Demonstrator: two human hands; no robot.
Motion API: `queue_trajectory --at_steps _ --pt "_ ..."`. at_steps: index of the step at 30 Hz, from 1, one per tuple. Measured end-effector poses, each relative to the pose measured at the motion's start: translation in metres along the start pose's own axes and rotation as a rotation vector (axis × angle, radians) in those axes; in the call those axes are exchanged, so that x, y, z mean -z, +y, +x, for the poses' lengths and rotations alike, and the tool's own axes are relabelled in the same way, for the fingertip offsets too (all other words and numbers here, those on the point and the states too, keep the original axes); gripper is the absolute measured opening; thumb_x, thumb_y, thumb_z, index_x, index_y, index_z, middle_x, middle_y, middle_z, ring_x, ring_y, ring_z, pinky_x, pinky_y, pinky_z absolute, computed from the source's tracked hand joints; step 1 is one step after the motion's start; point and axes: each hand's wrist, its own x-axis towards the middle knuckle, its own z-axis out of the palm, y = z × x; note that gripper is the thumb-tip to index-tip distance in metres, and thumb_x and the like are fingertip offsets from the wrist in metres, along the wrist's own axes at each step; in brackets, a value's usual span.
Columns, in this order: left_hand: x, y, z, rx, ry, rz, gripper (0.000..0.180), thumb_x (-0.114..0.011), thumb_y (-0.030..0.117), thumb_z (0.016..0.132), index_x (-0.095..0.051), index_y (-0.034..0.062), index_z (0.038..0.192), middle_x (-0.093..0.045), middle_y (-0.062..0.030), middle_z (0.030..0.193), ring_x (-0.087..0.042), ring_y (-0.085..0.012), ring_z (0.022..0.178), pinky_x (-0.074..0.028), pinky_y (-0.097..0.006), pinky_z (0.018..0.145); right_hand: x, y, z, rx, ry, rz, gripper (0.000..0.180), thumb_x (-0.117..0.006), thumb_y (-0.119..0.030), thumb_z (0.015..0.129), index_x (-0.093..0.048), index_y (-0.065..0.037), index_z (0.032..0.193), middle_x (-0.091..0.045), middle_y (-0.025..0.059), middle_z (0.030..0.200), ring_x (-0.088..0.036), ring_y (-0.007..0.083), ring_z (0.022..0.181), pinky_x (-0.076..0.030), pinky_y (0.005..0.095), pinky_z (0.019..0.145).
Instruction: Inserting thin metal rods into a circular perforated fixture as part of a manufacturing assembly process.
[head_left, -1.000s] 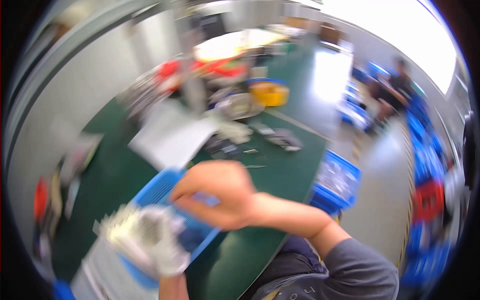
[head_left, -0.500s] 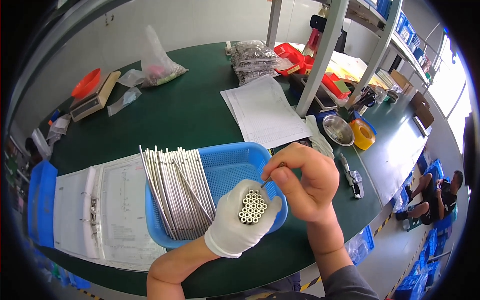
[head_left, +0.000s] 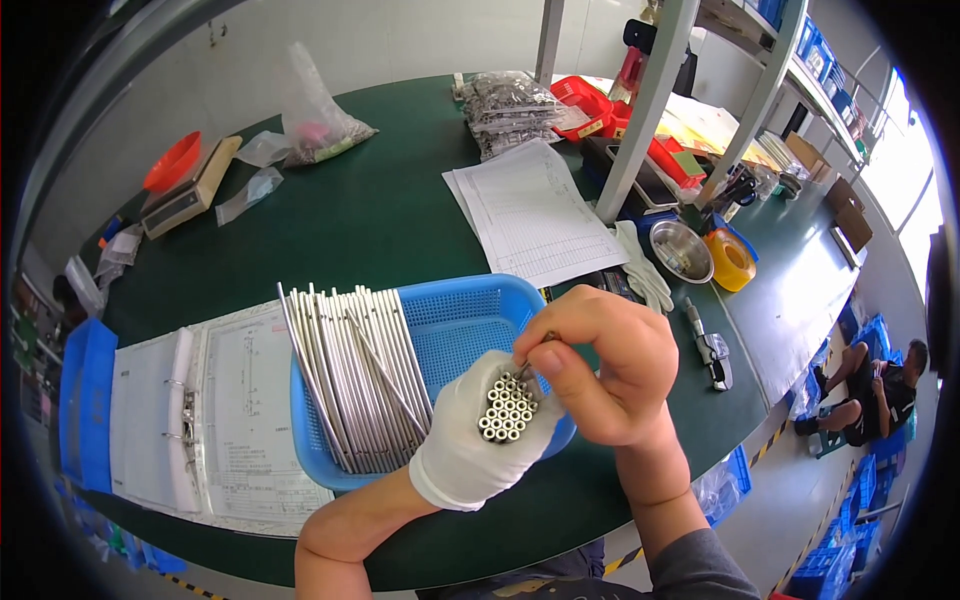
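My left hand (head_left: 462,440), in a white glove, is wrapped round a bundle of thin metal tubes (head_left: 507,412), their hollow ends turned up toward me. My bare right hand (head_left: 615,365) pinches a thin dark metal pin (head_left: 524,369) between thumb and forefinger. The pin's lower tip meets the far edge of the bundle; whether it sits inside a tube I cannot tell. Under the left hand stands a blue perforated basket (head_left: 470,283). Many long silvery metal tubes (head_left: 350,380) lie side by side in its left part, with one lying slantwise across them.
An open ring binder (head_left: 250,420) lies left of the basket. Beyond are paper sheets (head_left: 540,215), bagged parts (head_left: 510,110) and a scale (head_left: 190,190). At right are a metal bowl (head_left: 682,252), a white glove (head_left: 643,268), a micrometer (head_left: 708,345) and a shelf post (head_left: 650,110). Another person (head_left: 880,395) sits far right.
My right hand has moved slightly left and the pin has come closer to the bundle, its tip now at the tube ends. The left hand keeps its hold.
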Motion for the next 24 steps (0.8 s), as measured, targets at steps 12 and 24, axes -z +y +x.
queue_trajectory --at_steps 12,24 --pt "0.003 -0.002 -0.001 -0.003 -0.013 0.006 0.025 -0.071 0.006 0.076 -0.054 0.0017 0.095 -0.06 -0.0096 0.074 -0.06 -0.0258 0.065 -0.047 -0.032 0.058 -0.001 -0.002 0.011 0.064 -0.039 -0.046 0.005 -0.064 -0.001 0.065 -0.063 -0.001 0.07 -0.065 0.0079 0.068 -0.06 0.0192 0.056 -0.048 0.0267 0.053" --pt "0.003 0.003 0.0 -0.111 -0.043 0.184 0.029 -0.072 0.007 0.077 -0.055 0.0007 0.099 -0.063 -0.0105 0.078 -0.063 -0.0256 0.066 -0.049 -0.032 0.059 -0.005 0.005 0.01 0.029 -0.04 0.142 0.005 -0.063 0.0 0.071 -0.063 0.002 0.076 -0.065 0.0101 0.07 -0.061 0.0192 0.059 -0.049 0.0269 0.055"
